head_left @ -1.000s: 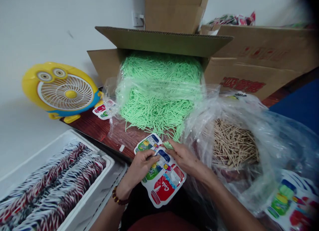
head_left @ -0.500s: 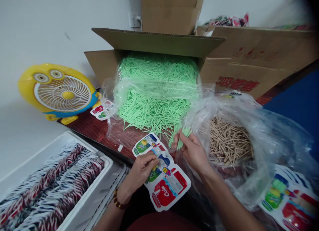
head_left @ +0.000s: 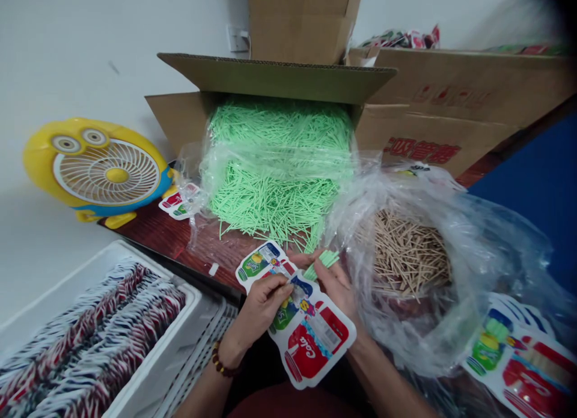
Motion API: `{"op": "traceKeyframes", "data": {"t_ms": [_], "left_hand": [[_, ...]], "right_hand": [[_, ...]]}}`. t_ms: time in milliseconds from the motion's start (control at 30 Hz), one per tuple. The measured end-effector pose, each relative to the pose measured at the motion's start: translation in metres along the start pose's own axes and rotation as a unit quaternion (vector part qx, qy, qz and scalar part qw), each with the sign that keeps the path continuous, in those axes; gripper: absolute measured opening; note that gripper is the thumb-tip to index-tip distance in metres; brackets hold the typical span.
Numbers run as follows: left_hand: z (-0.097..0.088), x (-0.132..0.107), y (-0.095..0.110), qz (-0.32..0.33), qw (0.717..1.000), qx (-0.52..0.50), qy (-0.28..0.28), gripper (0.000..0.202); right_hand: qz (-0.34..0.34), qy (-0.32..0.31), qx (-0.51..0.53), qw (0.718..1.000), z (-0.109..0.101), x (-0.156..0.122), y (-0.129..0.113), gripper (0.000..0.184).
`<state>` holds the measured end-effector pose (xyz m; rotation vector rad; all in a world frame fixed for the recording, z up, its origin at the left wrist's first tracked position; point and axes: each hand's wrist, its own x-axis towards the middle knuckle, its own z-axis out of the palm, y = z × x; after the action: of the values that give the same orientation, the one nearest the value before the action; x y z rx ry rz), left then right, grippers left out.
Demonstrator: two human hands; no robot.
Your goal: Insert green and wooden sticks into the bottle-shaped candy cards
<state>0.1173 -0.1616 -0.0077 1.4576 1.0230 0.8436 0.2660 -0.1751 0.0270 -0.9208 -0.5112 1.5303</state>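
My left hand pinches the top edge of a bottle-shaped printed pouch with a red cola side and a green side. Between the fingers of my right hand is a small bundle of thin green sticks, close to the pouch's upper edge. Part of the right hand is hidden behind the pouch. Another such pouch lies just beyond my left hand at the table edge. A heap of the same green sticks spills from a plastic-lined cardboard box ahead.
Brown sticks lie in a clear plastic bag at right, near several filled pouches. At left, a white foam box holds packed pouches below a yellow fan. More cardboard boxes stand behind.
My right hand has brought the green sticks left and down to the pouch's upper edge. The pouch has shifted slightly right and now covers part of that hand.
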Motion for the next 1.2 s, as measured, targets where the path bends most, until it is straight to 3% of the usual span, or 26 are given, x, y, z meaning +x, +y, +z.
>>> {"op": "traceKeyframes", "data": {"t_ms": [100,233,300,367,467,667,767,1033,1100,1200], "left_hand": [[0.000,0.003,-0.001,-0.026,0.998,-0.061,-0.007,0.024],[-0.001,0.007,-0.006,-0.055,0.992,-0.116,0.015,0.025],[0.000,0.010,-0.007,-0.063,0.989,-0.129,0.026,0.027],[0.001,0.012,-0.006,-0.067,0.987,-0.141,0.028,0.028],[0.003,0.016,-0.006,-0.071,0.982,-0.171,0.024,0.029],[0.003,0.021,-0.007,-0.048,0.978,-0.198,0.048,0.027],[0.005,0.021,-0.008,-0.043,0.976,-0.207,0.047,0.023],[0.003,0.020,-0.004,-0.009,0.974,-0.219,0.058,0.018],[0.000,0.021,-0.001,-0.026,0.974,-0.226,0.026,0.020],[-0.001,0.022,0.002,-0.059,0.970,-0.235,-0.030,0.028]], "right_hand": [[0.025,-0.095,-0.012,0.995,-0.006,0.003,-0.009,0.023],[-0.027,-0.161,-0.094,0.982,-0.017,0.011,-0.029,0.036],[-0.021,-0.201,-0.226,0.953,-0.023,0.013,-0.039,0.042],[-0.018,-0.242,-0.359,0.901,-0.028,0.015,-0.047,0.050],[-0.042,-0.271,-0.471,0.838,-0.032,0.015,-0.056,0.059],[-0.147,-0.255,-0.533,0.793,-0.034,0.014,-0.057,0.050],[-0.159,-0.257,-0.531,0.792,-0.033,0.017,-0.055,0.044],[-0.114,-0.236,-0.468,0.844,-0.035,0.031,-0.052,0.034],[-0.107,-0.220,-0.466,0.850,-0.036,0.033,-0.051,0.035],[-0.098,-0.210,-0.515,0.825,-0.036,0.036,-0.053,0.036]]}}
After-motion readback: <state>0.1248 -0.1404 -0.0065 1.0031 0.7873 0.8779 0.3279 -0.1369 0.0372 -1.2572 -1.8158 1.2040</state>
